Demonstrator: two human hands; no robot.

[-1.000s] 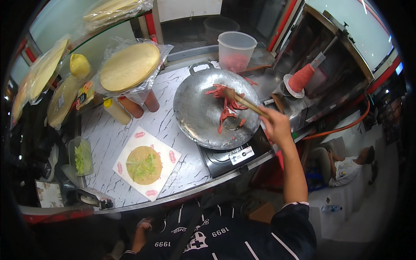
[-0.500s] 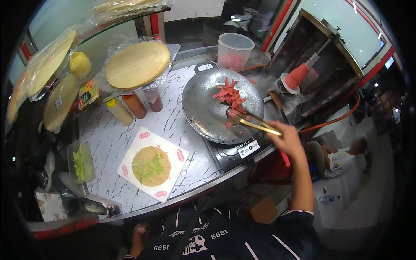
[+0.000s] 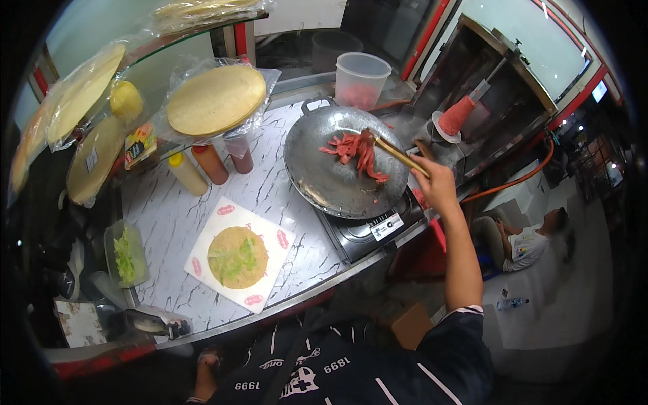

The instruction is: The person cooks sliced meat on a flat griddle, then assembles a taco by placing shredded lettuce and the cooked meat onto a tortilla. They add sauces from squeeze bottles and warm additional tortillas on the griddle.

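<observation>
My right hand (image 3: pixel 437 182) is closed around gold-coloured tongs (image 3: pixel 399 156), whose far end is among the reddish meat strips (image 3: pixel 358 154) in a wide metal wok (image 3: pixel 314 172). The wok sits tilted on a gas stove (image 3: pixel 358 237). Low at the left, beside my body, hangs my left hand (image 3: pixel 209 359); its fingers are too small and dim to make out. Left of the stove, a round flatbread (image 3: pixel 219 253) with shredded lettuce (image 3: pixel 241 260) on it lies on a square white paper (image 3: pixel 260 297).
Sauce bottles (image 3: pixel 187 174) stand below a glass shelf carrying bagged flatbreads (image 3: pixel 216 101). A lettuce tub (image 3: pixel 138 250) is at the left edge. Behind the wok stand a clear bucket (image 3: pixel 361 81) and a meat cone (image 3: pixel 456 116) on a spit. A person (image 3: pixel 530 239) sits at the right.
My right hand has moved slightly up and left with the tongs. The meat strips have been shifted and turned over in the wok. The flatbread and paper have stayed in place.
</observation>
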